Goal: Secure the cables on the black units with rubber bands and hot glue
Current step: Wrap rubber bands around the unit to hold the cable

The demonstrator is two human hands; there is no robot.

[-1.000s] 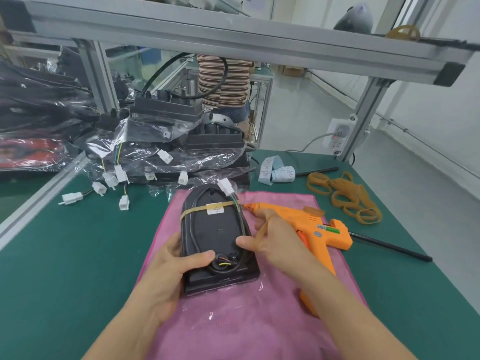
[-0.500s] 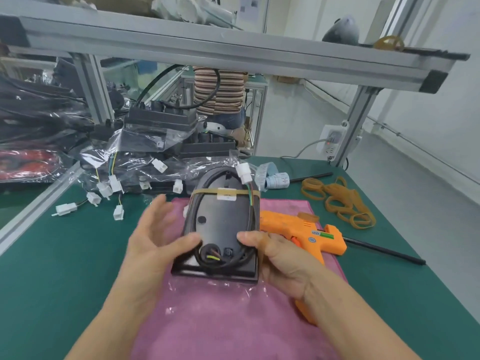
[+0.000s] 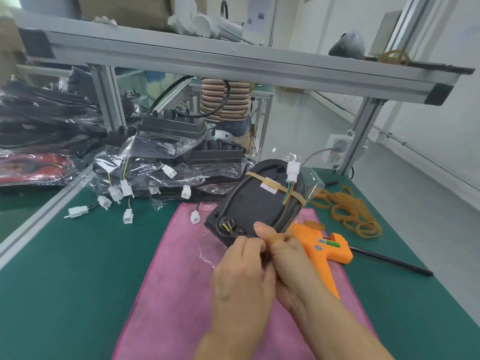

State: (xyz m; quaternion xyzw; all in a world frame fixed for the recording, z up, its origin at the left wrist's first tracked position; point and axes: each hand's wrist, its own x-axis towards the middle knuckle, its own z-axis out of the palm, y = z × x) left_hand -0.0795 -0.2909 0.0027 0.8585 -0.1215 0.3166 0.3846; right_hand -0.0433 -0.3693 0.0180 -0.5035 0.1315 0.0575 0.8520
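Lifted and tilted rightward, black unit (image 3: 259,201) off pink cloth (image 3: 181,268), both hands' fingers (image 3: 249,245) seemingly gripping its near edge

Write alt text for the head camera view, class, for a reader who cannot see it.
Two hands, left hand and right hand, grip the near end of a black unit raised over a pink cloth; a rubber band binds its cable. An orange glue gun lies beside it.
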